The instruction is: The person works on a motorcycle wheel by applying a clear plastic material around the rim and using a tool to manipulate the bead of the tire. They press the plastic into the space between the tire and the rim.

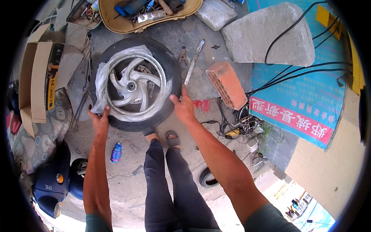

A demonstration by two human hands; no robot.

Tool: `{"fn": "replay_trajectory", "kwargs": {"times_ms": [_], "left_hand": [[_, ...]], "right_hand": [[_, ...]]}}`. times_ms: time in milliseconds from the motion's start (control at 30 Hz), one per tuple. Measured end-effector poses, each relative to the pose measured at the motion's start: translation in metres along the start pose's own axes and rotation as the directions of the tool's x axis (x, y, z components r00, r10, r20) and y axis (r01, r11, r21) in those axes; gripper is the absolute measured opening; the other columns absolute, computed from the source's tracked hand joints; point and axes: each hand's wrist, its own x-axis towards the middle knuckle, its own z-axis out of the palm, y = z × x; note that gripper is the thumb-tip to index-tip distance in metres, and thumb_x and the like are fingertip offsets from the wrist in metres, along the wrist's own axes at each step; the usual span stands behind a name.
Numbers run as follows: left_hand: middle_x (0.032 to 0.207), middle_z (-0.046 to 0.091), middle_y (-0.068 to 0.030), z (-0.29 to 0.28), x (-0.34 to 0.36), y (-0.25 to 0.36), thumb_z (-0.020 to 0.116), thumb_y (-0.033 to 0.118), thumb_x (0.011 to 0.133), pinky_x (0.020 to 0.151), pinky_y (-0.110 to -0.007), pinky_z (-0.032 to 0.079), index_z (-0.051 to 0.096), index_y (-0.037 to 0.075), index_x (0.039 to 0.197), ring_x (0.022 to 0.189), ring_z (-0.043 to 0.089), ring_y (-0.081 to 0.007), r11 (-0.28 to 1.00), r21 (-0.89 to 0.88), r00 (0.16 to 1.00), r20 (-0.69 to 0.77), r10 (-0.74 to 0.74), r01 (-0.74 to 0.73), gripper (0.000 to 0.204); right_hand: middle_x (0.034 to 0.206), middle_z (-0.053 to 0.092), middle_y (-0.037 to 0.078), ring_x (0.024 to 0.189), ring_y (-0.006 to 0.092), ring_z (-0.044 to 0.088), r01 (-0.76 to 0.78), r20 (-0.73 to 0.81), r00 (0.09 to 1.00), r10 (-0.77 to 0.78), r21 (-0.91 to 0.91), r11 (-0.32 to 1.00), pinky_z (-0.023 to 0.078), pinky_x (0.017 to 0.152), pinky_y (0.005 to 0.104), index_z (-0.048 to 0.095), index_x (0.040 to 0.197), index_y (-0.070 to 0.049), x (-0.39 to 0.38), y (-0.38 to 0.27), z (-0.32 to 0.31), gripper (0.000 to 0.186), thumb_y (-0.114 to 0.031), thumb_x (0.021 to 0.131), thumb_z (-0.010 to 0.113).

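A motorcycle wheel with curved silver spokes and a black tyre lies flat before me. Crumpled clear plastic film covers part of its rim. My left hand grips the tyre's near left edge, thumb on top over the film and the other fingers outside, partly hidden. At the near right edge my right hand has its thumb on the tyre and its index finger along the outside. A flat metal tyre lever lies right of the wheel, its near end close to my right fingertip.
A yellow tool bin stands beyond the wheel. To the right are a red brick, a concrete block and black cables. An open cardboard box and a dark blue scooter stand left. A blue bottle lies nearby.
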Motion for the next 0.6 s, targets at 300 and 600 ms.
{"fn": "replay_trajectory", "kwargs": {"times_ms": [300, 600], "left_hand": [[0.142, 0.051, -0.0212, 0.014, -0.078, 0.058, 0.087, 0.034, 0.086, 0.107, -0.041, 0.043, 0.015, -0.004, 0.153, 0.125, 0.054, -0.0324, 0.808, 0.051, 0.806, 0.054, -0.589, 0.587, 0.105], [0.160, 0.029, -0.0319, 0.027, 0.012, 0.052, 0.084, 0.036, 0.086, 0.123, -0.047, 0.026, 0.018, -0.006, 0.160, 0.149, 0.033, -0.0427, 0.923, 0.366, 0.976, -0.125, 0.177, -0.120, 0.107]], "right_hand": [[0.118, 0.068, 0.025, 0.113, 0.0419, 0.065, 0.365, -0.001, 0.921, -0.389, -0.348, 0.864, 0.051, 0.098, 0.0482, 0.069, 0.124, 0.000, 0.117, -0.044, -0.068, 0.033, -0.010, 0.093, 0.064], [0.132, 0.060, 0.030, 0.119, 0.0458, 0.063, 0.265, 0.090, 0.932, -0.350, -0.829, 0.492, 0.053, 0.100, 0.0505, 0.055, 0.135, -0.001, 0.264, 0.018, -0.151, 0.042, -0.001, 0.093, 0.054]]}}
